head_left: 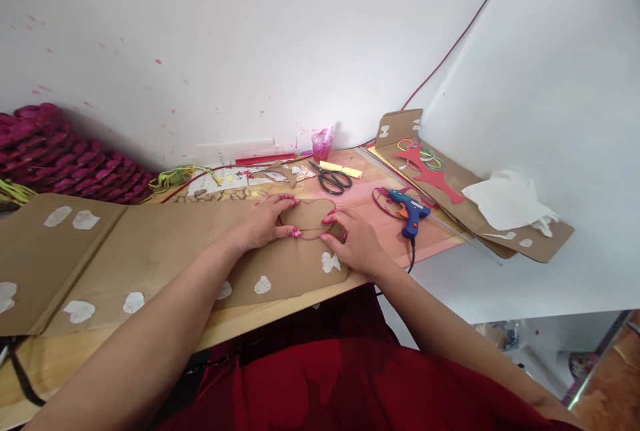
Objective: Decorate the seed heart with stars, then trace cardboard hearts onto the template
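A small cut cardboard piece [307, 216] with a curved outline lies on a long cardboard sheet [165, 227] that bears white torn patches. At the piece's left edge is my left hand [270, 223], thumb and fingers apart, its fingertips resting on the piece. My right hand [354, 239] is at the piece's right edge, with thumb and index finger pinched on that edge. Pink stains mark the fingertips of both hands.
Black scissors [333, 179] and a yellow strip [341, 169] lie beyond the hands. A blue glue gun [411, 211] rests to the right. Further right are red paper [433, 174], cardboard and white cloth [507, 199]. Magenta stacked pieces [70, 161] stand at left.
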### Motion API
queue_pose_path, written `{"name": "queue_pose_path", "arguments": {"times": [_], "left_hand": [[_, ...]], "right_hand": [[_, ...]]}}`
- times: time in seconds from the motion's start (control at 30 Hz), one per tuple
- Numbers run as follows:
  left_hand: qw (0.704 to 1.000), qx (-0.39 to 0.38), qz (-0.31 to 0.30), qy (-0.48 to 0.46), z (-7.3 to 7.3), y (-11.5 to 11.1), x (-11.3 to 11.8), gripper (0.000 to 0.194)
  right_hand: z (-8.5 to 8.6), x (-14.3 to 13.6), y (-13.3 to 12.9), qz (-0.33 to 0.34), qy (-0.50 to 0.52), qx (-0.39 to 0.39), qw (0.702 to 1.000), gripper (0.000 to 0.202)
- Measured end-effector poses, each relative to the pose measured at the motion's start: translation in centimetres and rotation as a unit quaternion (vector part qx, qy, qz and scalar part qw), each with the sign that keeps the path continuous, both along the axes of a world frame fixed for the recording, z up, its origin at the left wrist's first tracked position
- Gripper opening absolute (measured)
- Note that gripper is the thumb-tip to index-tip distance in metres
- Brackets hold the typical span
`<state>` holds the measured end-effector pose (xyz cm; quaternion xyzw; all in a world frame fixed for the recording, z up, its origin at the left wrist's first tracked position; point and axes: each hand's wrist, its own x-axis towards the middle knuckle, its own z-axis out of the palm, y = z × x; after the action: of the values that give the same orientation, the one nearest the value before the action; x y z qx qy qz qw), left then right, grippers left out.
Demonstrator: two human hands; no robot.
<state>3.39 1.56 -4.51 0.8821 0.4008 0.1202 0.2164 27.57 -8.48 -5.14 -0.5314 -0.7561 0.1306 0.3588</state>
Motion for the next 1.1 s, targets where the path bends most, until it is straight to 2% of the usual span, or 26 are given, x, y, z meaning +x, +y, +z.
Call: {"name": "queue_pose_path", "arguments": {"times": [0.13,0.23,0.4,0.47,0.63,0.73,0.83,0.93,1.03,1.1], "left_hand": [[0.999,0.014,0.004,0.034,0.1,-0.3,0.3,0.073],[0.996,0.047,-0.006,0.074,1.0,-1.0,1.0,0.066],[0.978,0.103,-0.078,0.161,2.7,-2.7,2.6,0.043],[0.97,0.107,-0.087,0.2,3.0,-3.5,3.3,0.046],[0.941,0.189,-0.074,0.272,3.0,-5.1,5.0,0.045],[0.941,0.178,-0.048,0.283,2.9,-5.6,5.7,0.054],[0.945,0.175,-0.038,0.275,2.4,-5.5,5.6,0.057],[0.945,0.189,-0.041,0.263,1.6,-5.3,5.3,0.056],[0.943,0.206,-0.042,0.256,0.9,-5.1,5.2,0.056],[0.941,0.214,-0.047,0.258,0.6,-5.1,5.1,0.057]], "right_hand": [[-0.2,0.0,0.0,-0.006,-0.004,0.003,1.0,0.022],[-0.3,-0.1,0.0,-0.01,-0.003,-0.003,1.0,0.023],[-0.4,-0.1,0.0,-0.016,0.001,0.0,1.0,0.025],[-0.4,-0.1,0.0,-0.016,0.006,-0.004,1.0,0.025],[0.0,-0.1,-0.1,-0.029,0.036,-0.054,0.998,0.025],[0.1,0.3,0.2,-0.045,0.105,-0.106,0.988,0.023],[0.1,0.9,0.7,-0.063,0.276,-0.156,0.946,0.023],[0.2,1.3,1.2,-0.104,0.435,-0.196,0.873,0.026],[0.6,1.2,1.6,-0.125,0.531,-0.228,0.806,0.029],[1.0,1.0,1.7,-0.126,0.561,-0.243,0.781,0.03]]}}
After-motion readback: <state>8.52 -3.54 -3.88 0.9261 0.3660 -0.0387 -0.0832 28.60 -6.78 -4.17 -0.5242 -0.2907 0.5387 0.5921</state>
